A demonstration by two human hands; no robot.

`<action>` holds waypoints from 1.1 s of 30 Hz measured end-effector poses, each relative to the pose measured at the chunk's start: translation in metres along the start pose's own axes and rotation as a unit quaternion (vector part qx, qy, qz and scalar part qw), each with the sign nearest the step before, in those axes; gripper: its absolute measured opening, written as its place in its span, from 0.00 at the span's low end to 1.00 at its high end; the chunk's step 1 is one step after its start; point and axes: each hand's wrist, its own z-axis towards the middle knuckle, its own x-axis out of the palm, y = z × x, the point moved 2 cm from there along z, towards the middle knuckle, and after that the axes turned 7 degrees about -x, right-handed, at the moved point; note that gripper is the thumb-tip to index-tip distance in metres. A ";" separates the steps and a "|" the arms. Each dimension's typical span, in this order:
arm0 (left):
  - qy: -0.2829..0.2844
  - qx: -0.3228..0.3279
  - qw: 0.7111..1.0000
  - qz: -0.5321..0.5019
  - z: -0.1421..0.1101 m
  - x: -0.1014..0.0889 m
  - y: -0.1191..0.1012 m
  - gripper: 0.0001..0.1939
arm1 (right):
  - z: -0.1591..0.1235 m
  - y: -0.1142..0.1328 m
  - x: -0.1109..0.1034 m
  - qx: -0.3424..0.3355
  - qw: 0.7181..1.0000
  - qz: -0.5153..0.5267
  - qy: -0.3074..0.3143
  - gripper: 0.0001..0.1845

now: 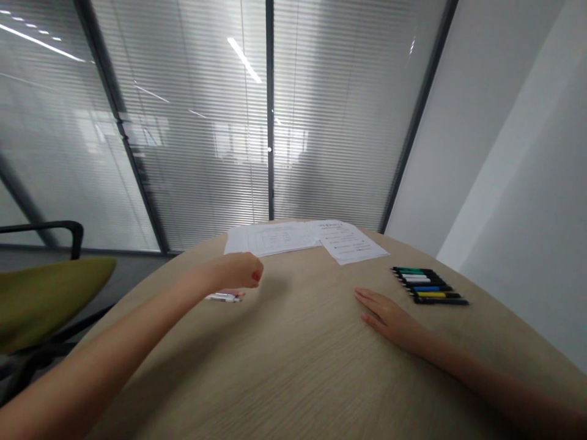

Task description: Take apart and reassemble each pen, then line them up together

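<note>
My left hand point(241, 270) is closed in a fist, held over the table just above a few white pens point(225, 297). Its curled fingers face away, so what is inside them, if anything, is hidden. The hand and wrist partly cover those pens. My right hand point(385, 315) lies flat on the wooden table point(302, 342) with its fingers stretched out, holding nothing. To its right is a row of several dark pens point(426, 286), some with green, white, blue and yellow parts, laid side by side.
Printed white sheets point(353, 243) lie at the table's far edge, some overlapping. A green chair point(50, 299) with a black armrest stands at the left. Behind the table is a glass partition with blinds point(197, 134), and a white wall point(518, 153) rises at the right.
</note>
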 end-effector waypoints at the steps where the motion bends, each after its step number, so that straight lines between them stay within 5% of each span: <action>1: 0.017 -0.012 1.000 -0.017 -0.002 0.001 0.005 0.09 | 0.000 0.000 0.000 -0.002 1.000 -0.004 -0.002 0.26; 8: 0.026 0.028 0.999 -0.009 -0.024 0.018 0.020 0.09 | -0.001 -0.002 0.003 -0.010 1.000 -0.011 -0.024 0.24; 17: -0.006 0.048 0.989 0.139 -0.042 0.036 0.021 0.13 | -0.001 -0.003 0.006 -0.018 0.998 -0.013 -0.051 0.23; 25: 0.024 0.065 0.987 0.142 -0.052 0.024 -0.001 0.08 | -0.001 -0.002 0.005 -0.012 0.999 -0.005 -0.048 0.23; 33: -0.026 0.089 0.995 0.026 -0.048 -0.005 -0.012 0.06 | 0.001 0.001 0.002 -0.017 0.999 -0.018 -0.040 0.22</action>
